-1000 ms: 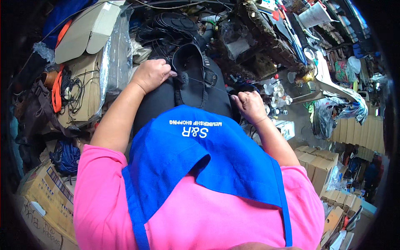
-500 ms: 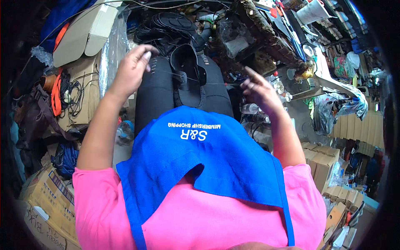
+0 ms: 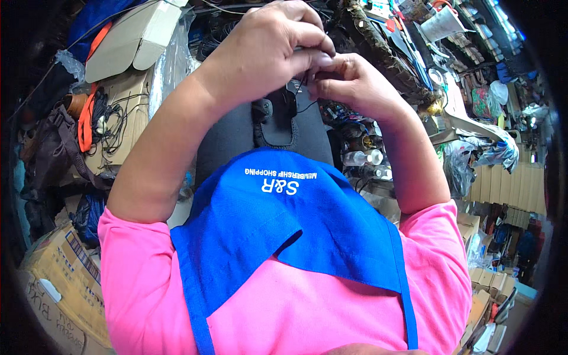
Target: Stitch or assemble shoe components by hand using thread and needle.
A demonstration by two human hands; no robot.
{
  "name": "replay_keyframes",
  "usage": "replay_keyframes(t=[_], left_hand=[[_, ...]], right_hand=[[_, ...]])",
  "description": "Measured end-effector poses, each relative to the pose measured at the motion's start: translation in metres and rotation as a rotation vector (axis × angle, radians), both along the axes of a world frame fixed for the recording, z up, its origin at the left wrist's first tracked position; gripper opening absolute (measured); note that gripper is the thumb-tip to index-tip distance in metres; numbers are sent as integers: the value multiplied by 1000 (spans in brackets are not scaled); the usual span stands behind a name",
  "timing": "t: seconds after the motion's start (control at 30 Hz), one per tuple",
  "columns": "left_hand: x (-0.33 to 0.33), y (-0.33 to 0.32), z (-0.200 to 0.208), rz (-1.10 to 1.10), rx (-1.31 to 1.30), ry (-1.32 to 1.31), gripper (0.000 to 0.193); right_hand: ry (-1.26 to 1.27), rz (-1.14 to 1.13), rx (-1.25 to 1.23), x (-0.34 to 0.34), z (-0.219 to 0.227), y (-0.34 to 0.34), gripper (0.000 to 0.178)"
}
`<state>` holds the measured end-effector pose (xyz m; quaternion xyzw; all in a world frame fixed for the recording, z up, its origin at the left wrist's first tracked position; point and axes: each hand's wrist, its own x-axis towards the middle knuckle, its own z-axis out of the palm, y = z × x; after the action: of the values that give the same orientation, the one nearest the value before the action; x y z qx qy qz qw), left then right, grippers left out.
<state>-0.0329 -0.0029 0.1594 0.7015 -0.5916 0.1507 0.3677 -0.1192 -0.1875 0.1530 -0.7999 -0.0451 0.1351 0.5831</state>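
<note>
A black shoe (image 3: pixel 276 131) with stitching along its edge lies between my thighs, its toe end partly hidden behind my hands. Raised above it, my left hand (image 3: pixel 275 50) has its fingers curled, thumb and fingertips pinched together. My right hand (image 3: pixel 355 84) meets it there, also closed in a pinch. A thin black thread (image 3: pixel 309 107) loops from the shoe's side up to the pinched fingers. Exactly how the thread runs between the fingertips is hidden.
Clear plastic bottles (image 3: pixel 362 158) stand to the right of my legs. Cardboard (image 3: pixel 124 50) and an orange strap (image 3: pixel 89 121) are at the left. A yellow-brown carton (image 3: pixel 65 266) sits at the lower left, and a white bucket-like container (image 3: pixel 441 25) at the far right.
My hands were apart on either side of the shoe, with thread stretched out from it. Both have come together above the shoe, the left moving right and toward the far side.
</note>
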Motion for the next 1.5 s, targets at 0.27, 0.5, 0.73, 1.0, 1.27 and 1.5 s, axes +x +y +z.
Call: replay_keyframes(t=[0.27, 0.5, 0.73, 1.0, 1.27, 1.5], left_hand=[[3, -18, -80, -281, 180, 1171, 23], [8, -9, -93, -224, 204, 1119, 13], [-9, -23, -92, -175, -324, 1630, 19], [24, -36, -106, -139, -887, 1839, 15], [3, -46, -116, -283, -602, 1714, 14], [16, -47, -108, -109, -794, 1832, 9]], right_hand=[[13, -240, 236, -3, -10, -20, 23], [-95, -133, -355, -9, -15, -35, 14], [-540, -463, -6, 22, -47, -4, 12], [-458, -623, 495, 25, -75, 19, 9], [-450, -628, 481, 22, -85, 7, 6], [-458, -601, 459, 23, -90, 20, 6]])
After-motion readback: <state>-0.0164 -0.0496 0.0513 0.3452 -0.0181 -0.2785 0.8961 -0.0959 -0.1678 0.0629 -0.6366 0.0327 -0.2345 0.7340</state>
